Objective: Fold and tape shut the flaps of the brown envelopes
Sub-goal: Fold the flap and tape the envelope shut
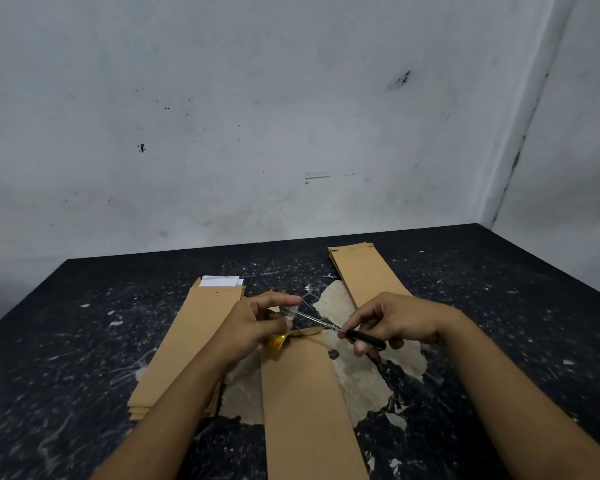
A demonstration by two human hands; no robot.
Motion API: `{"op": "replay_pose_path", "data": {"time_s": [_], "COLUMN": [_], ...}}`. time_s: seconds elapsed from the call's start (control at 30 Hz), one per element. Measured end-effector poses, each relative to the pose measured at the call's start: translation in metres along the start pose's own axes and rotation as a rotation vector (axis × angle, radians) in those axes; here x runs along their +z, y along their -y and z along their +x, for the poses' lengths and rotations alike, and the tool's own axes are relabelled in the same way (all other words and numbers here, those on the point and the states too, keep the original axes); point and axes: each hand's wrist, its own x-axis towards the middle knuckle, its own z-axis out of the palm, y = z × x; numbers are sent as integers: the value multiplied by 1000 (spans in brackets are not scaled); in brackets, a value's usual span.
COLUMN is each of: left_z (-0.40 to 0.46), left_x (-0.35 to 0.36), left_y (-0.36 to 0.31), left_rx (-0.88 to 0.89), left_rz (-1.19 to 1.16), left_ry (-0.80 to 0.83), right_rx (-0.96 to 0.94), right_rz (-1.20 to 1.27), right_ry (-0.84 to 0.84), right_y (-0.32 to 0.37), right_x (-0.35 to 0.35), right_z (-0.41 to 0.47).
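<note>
A long brown envelope (305, 403) lies in front of me on the dark table, its flap end (305, 331) slightly raised. My left hand (257, 323) holds a yellow-cored roll of clear tape (277, 341) just above that flap, with a strip of tape (293, 308) pulled out along the forefinger. My right hand (395, 320) grips black-handled scissors (340, 329), whose blades point left at the stretched tape. A stack of brown envelopes (187, 341) with white paper sticking out lies to the left. Another stack (368, 271) lies at the back right.
The black table top (66, 358) is speckled with white marks and has a worn pale patch (361, 379) under the middle envelope. A grey wall stands right behind the table and a second wall closes the right side.
</note>
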Motion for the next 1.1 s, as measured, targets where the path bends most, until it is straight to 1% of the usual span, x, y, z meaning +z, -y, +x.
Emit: {"op": "replay_pose_path", "data": {"time_s": [0.33,0.47,0.53,0.57,0.67,0.7,0.8,0.83,0.87,0.9,1.1], "left_z": [0,1,1,1,1,0,0,0,-1,-1,-4], "left_x": [1,0,-3,-3,-1,2,5,6,6,7,14], "left_y": [0,2,4,4,2,1,2,2,2,1,-4], "left_rx": [22,29,29,30,26,26,21,18,16,17,25], "left_rz": [26,46,55,60,72,70,75,77,79,80,31], "left_ry": [22,5,-4,-6,0,5,17,21,24,26,31], "right_rx": [23,108,195,249,382,419,524,539,548,558,549], "right_rz": [-8,-77,-164,-207,-307,-380,-828,-926,-972,-981,-809], "right_ry": [-85,-50,-29,-48,-233,-291,-378,-391,-397,-393,-352], "right_y": [-1,-1,-5,-6,-6,-3,6,8,9,11,7], "right_x": [2,1,0,1,13,21,46,53,57,58,44], "right_z": [-1,-10,-18,-23,-32,-35,-41,-41,-41,-42,-45]}}
